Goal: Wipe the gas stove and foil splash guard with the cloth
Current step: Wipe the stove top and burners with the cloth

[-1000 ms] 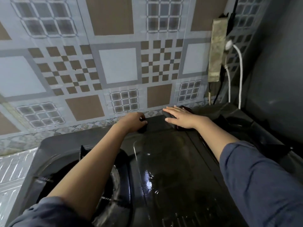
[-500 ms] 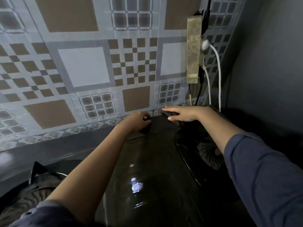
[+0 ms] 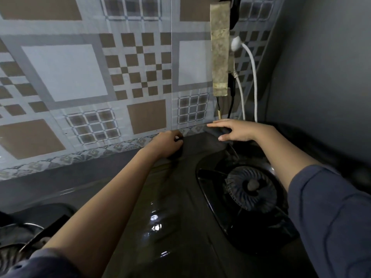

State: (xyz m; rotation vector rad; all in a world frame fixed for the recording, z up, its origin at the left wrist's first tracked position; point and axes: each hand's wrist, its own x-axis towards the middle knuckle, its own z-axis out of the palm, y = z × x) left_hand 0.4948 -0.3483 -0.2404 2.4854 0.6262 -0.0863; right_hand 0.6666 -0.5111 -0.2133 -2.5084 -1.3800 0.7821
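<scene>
Foil splash guard [image 3: 80,77] beyond both hands looks untouched; left hand [image 3: 167,143] grips gas stove [image 3: 170,197] rim, flat right hand [image 3: 239,130] presses cloth [image 3: 216,131] there; next, probably slide rightward.

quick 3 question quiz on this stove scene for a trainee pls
1. True or false: the right hand lies flat, fingers straight, on the dark cloth.
2. The left hand grips: A the back edge of the gas stove, B a pan handle, C a sponge.
3. What colour is the cable on the wall above the right hand?
Key: 1 true; 2 A; 3 white.
</scene>
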